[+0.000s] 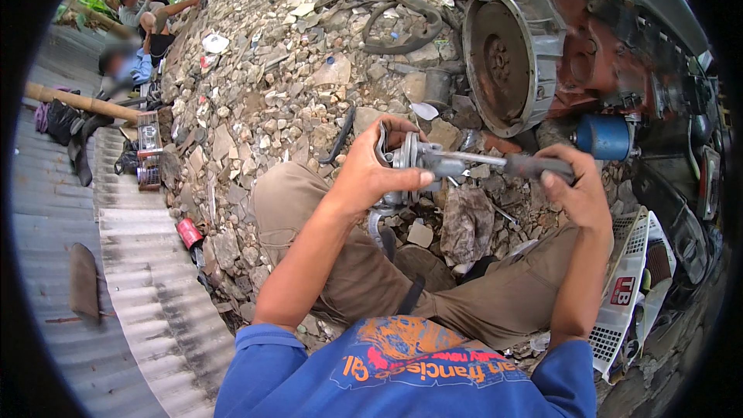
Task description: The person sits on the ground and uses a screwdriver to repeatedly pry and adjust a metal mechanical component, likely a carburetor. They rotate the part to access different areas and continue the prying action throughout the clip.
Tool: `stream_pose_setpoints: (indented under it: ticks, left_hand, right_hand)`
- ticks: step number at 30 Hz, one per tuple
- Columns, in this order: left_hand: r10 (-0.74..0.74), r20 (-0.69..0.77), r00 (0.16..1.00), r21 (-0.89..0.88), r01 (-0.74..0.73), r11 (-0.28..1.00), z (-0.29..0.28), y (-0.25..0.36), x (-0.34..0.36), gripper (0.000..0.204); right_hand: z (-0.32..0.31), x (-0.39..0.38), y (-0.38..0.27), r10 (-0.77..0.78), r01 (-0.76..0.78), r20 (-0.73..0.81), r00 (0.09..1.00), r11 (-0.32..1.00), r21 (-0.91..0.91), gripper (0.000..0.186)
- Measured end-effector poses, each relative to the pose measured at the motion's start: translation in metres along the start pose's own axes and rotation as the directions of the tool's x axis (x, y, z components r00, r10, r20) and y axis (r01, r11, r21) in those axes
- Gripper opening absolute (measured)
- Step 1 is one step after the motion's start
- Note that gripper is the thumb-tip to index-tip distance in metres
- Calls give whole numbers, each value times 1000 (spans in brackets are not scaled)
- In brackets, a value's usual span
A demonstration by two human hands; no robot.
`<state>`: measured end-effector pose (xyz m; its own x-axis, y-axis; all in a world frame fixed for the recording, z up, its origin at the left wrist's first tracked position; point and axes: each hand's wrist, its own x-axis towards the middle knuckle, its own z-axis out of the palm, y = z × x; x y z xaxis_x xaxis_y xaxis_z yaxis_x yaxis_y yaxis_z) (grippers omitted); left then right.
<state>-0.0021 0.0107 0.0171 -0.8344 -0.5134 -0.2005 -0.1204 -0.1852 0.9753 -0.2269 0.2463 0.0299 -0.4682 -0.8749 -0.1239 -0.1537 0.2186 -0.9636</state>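
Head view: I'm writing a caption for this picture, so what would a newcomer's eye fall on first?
Probably the middle, where the left hand grips a silvery metal part and the right hand holds a screwdriver pointed toward it. Next might come the large reddish engine at upper right, with a bright blue cylinder at its lower side. The white plastic basket at lower right also stands out.

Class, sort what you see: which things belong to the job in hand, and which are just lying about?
Job in hand:
round metal part, in the left hand
screwdriver, in the right hand

Apparently just lying about:
red can
bamboo pole
black curved strip
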Motion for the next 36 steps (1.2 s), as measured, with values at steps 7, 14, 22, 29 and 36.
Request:
stream_pose_setpoints:
  ticks: [7,14,22,29,36]
  left_hand:
    - [-109,120,987,-647,161,746,7,-10,21,64]
    - [-44,98,994,-717,101,689,36,-10,37,67]
    - [-25,62,998,-714,62,697,79,-22,26,69]
    - [108,-12,994,-822,-72,565,104,-51,37,88]
    - [310,-80,947,-901,-202,385,112,-112,55,93]
  right_hand:
    - [16,25,25,146,88,-167,975,436,896,44]
    - [50,31,37,43,221,-369,928,733,643,23]
    - [32,27,29,-109,204,-364,925,951,234,30]
    - [22,38,68,-55,148,-198,979,856,496,43]
    - [19,38,68,-139,207,-237,961,934,291,32]
